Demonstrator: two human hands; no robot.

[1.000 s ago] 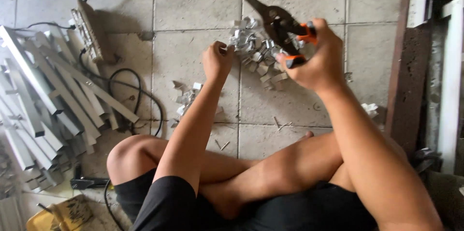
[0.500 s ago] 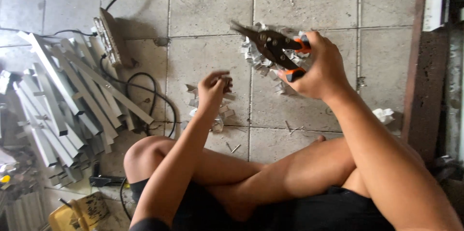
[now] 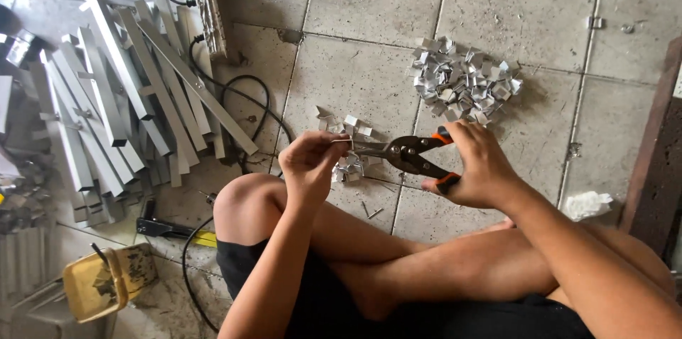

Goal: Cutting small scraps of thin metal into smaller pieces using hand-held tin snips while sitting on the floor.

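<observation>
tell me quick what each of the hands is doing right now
Left hand: pinched shut on a small metal piece.
Right hand: closed on orange-handled tin snips.

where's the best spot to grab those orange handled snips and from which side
Probably by the two orange handles, coming from the person's right. The snips lie roughly level with the dark blades pointing left at the small metal piece pinched in the left hand. The handles splay out rightward, where the right hand already wraps them, clear of the cutting end.

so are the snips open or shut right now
Nearly shut: the snips held by the right hand have their blades together on the small metal piece the left hand holds; handles slightly apart.
</observation>
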